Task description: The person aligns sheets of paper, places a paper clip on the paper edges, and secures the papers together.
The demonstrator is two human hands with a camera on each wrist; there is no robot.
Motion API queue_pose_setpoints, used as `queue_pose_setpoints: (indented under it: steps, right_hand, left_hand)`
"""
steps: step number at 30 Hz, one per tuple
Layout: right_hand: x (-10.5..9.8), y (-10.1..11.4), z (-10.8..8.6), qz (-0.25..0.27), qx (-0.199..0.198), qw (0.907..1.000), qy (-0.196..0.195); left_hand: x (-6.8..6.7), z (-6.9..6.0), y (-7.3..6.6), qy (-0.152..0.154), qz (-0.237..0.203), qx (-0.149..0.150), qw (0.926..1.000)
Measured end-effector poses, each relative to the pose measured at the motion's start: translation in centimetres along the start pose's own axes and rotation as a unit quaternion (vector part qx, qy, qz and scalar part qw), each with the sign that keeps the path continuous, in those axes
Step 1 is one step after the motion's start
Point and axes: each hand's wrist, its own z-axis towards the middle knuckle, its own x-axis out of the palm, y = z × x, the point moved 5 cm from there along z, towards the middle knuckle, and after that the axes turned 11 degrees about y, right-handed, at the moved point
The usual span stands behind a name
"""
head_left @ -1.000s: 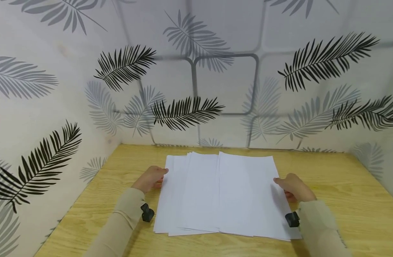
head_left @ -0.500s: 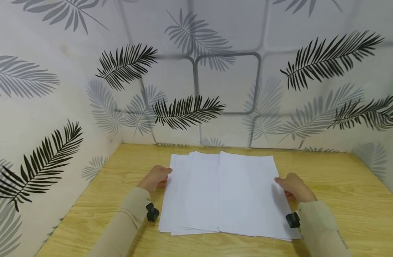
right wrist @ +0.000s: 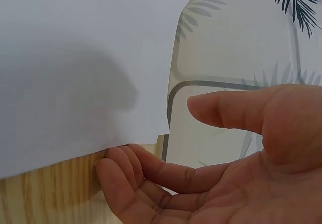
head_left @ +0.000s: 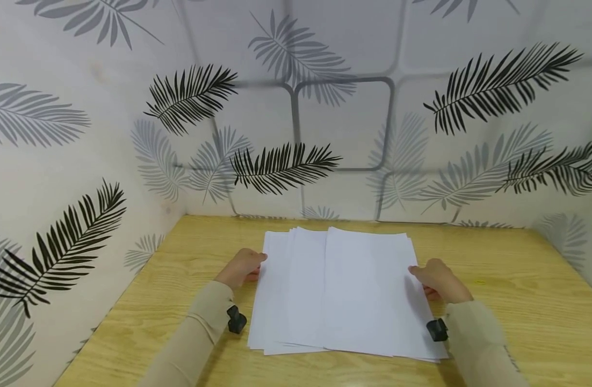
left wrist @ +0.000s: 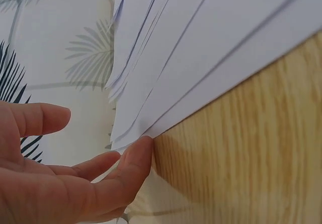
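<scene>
Several white sheets of paper [head_left: 368, 295] lie fanned out and overlapping on the wooden table. My left hand [head_left: 242, 267] is at their left side; in the left wrist view its fingertips [left wrist: 137, 156] touch the sheets' edge, with the thumb held apart from them. At the right side is my right hand [head_left: 441, 280]. The right wrist view shows its bent fingers [right wrist: 118, 176] against the lower edge of the paper [right wrist: 75, 98], the thumb raised clear of it. Neither hand pinches a sheet.
The table [head_left: 518, 301] has a light wood grain. Behind and left of it stands a pale wall covering [head_left: 344, 129] with dark and grey leaf prints. A small yellow mark [head_left: 479, 281] shows on the table right of the right hand.
My left hand has moved to the right, and the left sheets have slid right with it. My right hand and the right edge have shifted slightly left, so the fan is narrower.
</scene>
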Motion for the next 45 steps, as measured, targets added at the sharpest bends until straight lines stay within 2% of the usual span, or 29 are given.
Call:
queue_pose_setpoints:
  steps: [5, 9, 18, 26, 31, 45]
  right_hand:
    - [0.2, 0.6, -0.1, -0.004, 0.0, 1.0, 0.003]
    - [0.2, 1.0, -0.2, -0.008, -0.005, 0.9999, 0.005]
    - [0.5, 1.5, -0.2, -0.016, -0.012, 0.9998, 0.007]
    - [0.9, 1.9, -0.2, -0.029, -0.018, 0.9994, 0.002]
    - [1.2, 2.1, -0.4, -0.037, -0.031, 0.9989, 0.0]
    - [2.0, 2.4, -0.2, -0.049, -0.028, 0.9984, -0.004]
  left_hand:
    - [0.4, -0.1, -0.3, 0.004, -0.003, 0.005, 1.0]
    - [0.8, -0.8, -1.1, 0.002, -0.003, 0.002, 1.0]
    - [1.3, -0.3, -1.3, 0.006, 0.01, 0.009, 0.9999]
    - [2.0, -0.4, -1.4, 0.008, -0.001, 0.016, 0.9998]
    - [2.7, -0.3, -1.7, 0.0, 0.001, 0.016, 0.9999]
    - [4.3, -0.3, -1.6, -0.023, 0.005, 0.031, 0.9993]
